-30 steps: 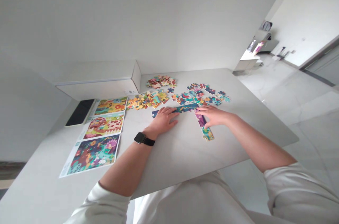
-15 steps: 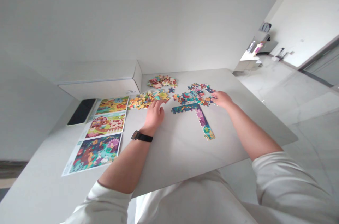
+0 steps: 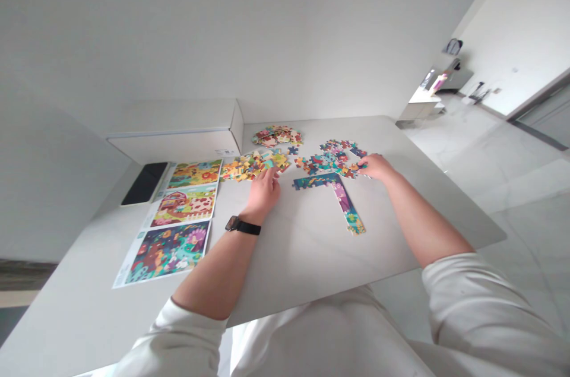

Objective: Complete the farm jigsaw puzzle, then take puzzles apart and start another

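Note:
My left hand (image 3: 265,193) lies open on the white table, its fingertips at the near edge of a heap of yellow-orange jigsaw pieces (image 3: 250,165). My right hand (image 3: 376,167) reaches a heap of teal and red pieces (image 3: 327,160), its fingers bunched at the heap's right edge. Whether those fingers hold a piece is hidden. Between my hands, an assembled L-shaped strip of joined pieces (image 3: 316,181) lies flat, with its arm running toward me (image 3: 347,211). Neither hand touches it.
A heap of pale pieces (image 3: 276,136) lies at the table's far side. Three printed picture sheets (image 3: 171,219) lie to the left, beyond them a black phone (image 3: 145,183). A white box (image 3: 178,139) stands at the far left corner. The table's right edge meets a tiled floor.
Both hands have left the assembled strip, which they pressed a second ago. The left moved to the yellow heap and the right to the teal and red heap. The view shifted slightly.

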Tool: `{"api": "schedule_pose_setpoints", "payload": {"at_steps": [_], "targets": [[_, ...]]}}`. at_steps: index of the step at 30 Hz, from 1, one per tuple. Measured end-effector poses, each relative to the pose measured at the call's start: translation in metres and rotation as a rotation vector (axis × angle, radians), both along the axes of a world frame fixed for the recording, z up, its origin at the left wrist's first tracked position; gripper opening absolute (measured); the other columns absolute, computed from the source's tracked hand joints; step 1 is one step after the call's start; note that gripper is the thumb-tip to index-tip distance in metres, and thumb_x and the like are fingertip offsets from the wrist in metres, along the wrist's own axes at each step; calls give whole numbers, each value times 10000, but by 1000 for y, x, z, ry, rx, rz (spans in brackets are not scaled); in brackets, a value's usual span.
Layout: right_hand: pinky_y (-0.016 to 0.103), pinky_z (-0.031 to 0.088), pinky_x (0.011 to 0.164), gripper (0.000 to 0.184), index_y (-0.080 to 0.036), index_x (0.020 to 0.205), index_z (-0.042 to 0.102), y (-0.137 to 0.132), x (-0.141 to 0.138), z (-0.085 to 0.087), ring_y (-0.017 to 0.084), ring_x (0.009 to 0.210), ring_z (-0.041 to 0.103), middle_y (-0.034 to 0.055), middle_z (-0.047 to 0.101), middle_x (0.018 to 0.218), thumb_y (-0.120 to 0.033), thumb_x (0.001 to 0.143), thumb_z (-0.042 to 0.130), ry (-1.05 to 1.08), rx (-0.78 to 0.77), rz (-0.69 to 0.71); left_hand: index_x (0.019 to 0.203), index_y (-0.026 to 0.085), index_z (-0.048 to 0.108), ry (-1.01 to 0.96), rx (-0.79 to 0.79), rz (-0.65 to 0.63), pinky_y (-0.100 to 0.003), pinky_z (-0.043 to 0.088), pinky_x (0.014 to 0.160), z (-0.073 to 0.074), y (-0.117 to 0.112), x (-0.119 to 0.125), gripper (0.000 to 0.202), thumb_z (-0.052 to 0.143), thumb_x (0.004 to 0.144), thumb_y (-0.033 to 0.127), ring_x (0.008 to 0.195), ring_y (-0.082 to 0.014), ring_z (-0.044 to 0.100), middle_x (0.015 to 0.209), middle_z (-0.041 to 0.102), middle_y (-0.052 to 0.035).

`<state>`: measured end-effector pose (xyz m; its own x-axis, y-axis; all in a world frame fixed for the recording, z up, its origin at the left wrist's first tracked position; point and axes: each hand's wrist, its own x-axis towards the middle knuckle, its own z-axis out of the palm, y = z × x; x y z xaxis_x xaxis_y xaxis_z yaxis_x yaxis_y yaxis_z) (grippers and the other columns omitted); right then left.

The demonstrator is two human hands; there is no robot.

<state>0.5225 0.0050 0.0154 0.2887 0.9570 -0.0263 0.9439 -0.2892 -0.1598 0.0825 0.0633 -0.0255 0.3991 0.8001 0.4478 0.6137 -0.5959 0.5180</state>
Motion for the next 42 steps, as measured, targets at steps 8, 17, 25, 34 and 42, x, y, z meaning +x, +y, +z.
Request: {"api": "schedule_pose_setpoints", "payload": {"at_steps": [8,17,25,34,42], "targets": [[286,522,758,163,-227,908,783,-3,-8,9,198,820,733,35,824,936,-188,754,820,294,129,-147,1392,203,665,211,-57,119,-380,580,937,12,-8,2,435,508,987,203,1013,-269,759,1002,810,-98],[314,550,713,446,-232,1043,695,18,-75,39,190,820,650,29,706,935,-495,742,893,1089,481,129,1493,157,593,331,-88,259,-469,518,1061,30,-21,3,477,521,1028,239,1109,-332,746,1098,807,-139],[364,559,770,664,-247,1311,654,42,-151,-7,219,822,688,10,736,881,-533,751,866,1164,397,321,1408,210,634,128,86,-74,-450,528,1083,17,-22,2,407,652,1004,253,1251,-300,678,1299,735,-124],[369,563,834,616,-240,1235,704,39,-167,-28,233,880,715,39,778,931,-614,779,883,1230,303,377,1317,238,640,45,238,-222,-488,535,1154,18,-35,26,319,712,1021,334,1398,-306,633,1478,663,-141],[347,553,806,613,-219,1195,735,36,-173,-27,218,846,710,46,785,921,-601,755,925,1323,198,461,1313,235,647,98,269,-262,-511,523,1183,19,-36,33,268,642,1047,258,1367,-295,656,1439,699,-132]]}}
